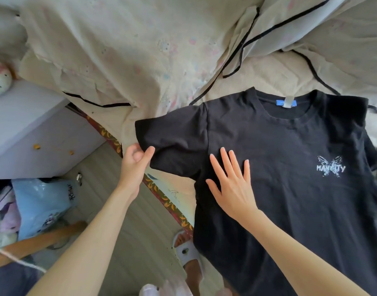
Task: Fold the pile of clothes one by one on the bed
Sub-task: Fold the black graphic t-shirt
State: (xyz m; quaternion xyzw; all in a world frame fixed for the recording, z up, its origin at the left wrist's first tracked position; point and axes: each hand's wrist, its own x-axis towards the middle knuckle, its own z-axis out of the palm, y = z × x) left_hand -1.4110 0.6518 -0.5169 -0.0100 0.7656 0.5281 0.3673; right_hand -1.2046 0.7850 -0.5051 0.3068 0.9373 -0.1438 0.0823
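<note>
A black t-shirt [290,167] with a white butterfly print lies front up on the bed, collar toward the far side. My left hand [136,161] pinches the hem of its left sleeve [172,142] at the bed's edge. With straight, spread fingers, my right hand [232,184] presses flat on the shirt's body just beside the sleeve seam. The shirt's right sleeve is bunched at the frame's right edge.
A cream quilt [130,50] with black piping is heaped across the far part of the bed. A white cabinet [33,129] stands at the left, with bags [40,201] on the wooden floor below it. My slippered foot [187,253] is by the bed edge.
</note>
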